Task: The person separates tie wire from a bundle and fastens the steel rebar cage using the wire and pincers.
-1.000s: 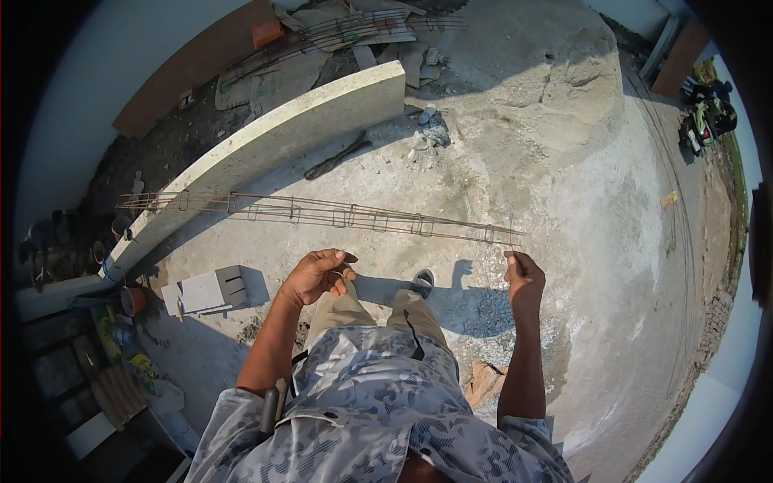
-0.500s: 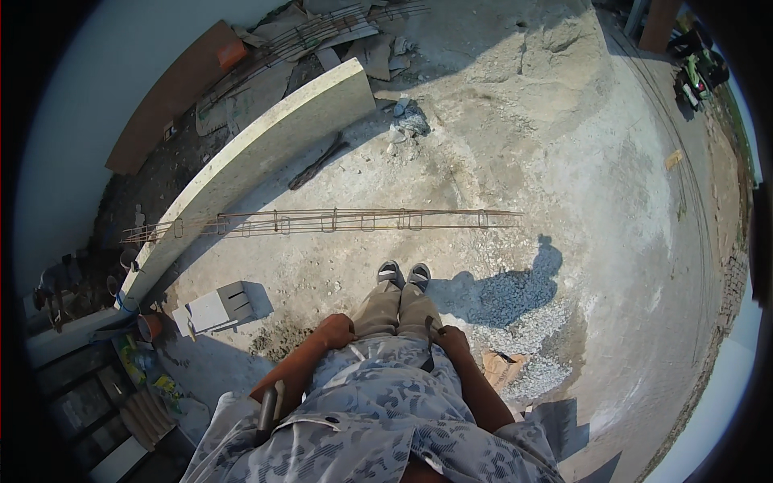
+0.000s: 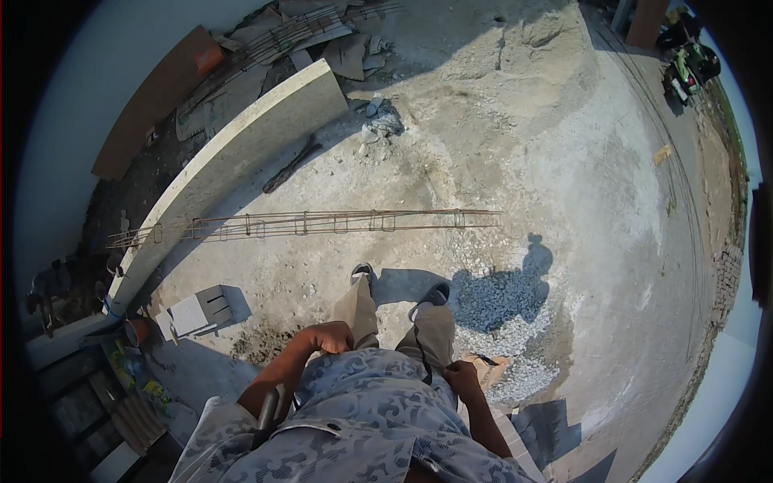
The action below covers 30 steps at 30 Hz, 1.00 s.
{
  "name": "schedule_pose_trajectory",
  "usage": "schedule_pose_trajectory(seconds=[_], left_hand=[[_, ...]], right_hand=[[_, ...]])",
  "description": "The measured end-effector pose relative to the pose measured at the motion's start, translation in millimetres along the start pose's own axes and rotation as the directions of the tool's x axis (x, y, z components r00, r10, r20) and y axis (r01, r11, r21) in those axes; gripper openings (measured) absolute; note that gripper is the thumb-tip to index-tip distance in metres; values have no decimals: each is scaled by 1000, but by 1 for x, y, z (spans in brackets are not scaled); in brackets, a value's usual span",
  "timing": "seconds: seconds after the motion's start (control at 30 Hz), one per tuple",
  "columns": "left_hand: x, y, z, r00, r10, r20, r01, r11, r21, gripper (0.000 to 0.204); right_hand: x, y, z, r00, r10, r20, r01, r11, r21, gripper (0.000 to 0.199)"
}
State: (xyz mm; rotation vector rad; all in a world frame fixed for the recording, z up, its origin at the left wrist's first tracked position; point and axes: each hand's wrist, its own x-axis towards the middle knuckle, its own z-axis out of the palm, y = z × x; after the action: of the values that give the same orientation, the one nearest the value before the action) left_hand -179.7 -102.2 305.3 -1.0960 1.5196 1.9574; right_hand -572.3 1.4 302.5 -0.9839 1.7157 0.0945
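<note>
We see a bright, hard daylight scene: the pale concrete ground (image 3: 515, 161) glares almost white toward the upper right, and the person's shadow (image 3: 503, 294) falls crisp and dark ahead and to the right of the feet, so the sun stands behind and to the left. The long rebar cage (image 3: 322, 223) and the concrete slab (image 3: 233, 157) bow with the fisheye bend, and a black rim rings the picture. Focus is sharp in the middle, softer and hazier near the edges, where the lower left lies in deep shade.
</note>
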Motion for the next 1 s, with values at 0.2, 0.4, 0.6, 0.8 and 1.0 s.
schedule_pose_trajectory(seconds=[0.2, 0.4, 0.6, 0.8, 1.0], left_hand=[[98, 33, 21, 959, -86, -269, -5, 948, -319, 39], [225, 24, -11, 797, -1, -604, -103, 985, -138, 37], [343, -22, -46, 737, 47, -674, -137, 987, -80, 37], [436, -95, -77, 677, 44, -735, -106, 994, -38, 35], [525, -139, -120, 535, 43, -844, 46, 996, 80, 41]], right_hand=[[104, 8, -56, 972, -13, -236, -10, 995, -96, 38], [268, 51, -66, 936, -181, -302, 147, 980, -133, 24], [423, 62, -52, 879, -232, -417, 180, 970, -162, 21], [562, 74, -9, 850, -283, -444, 267, 958, -101, 23], [697, 101, 25, 786, -251, -566, 228, 967, -113, 35]])
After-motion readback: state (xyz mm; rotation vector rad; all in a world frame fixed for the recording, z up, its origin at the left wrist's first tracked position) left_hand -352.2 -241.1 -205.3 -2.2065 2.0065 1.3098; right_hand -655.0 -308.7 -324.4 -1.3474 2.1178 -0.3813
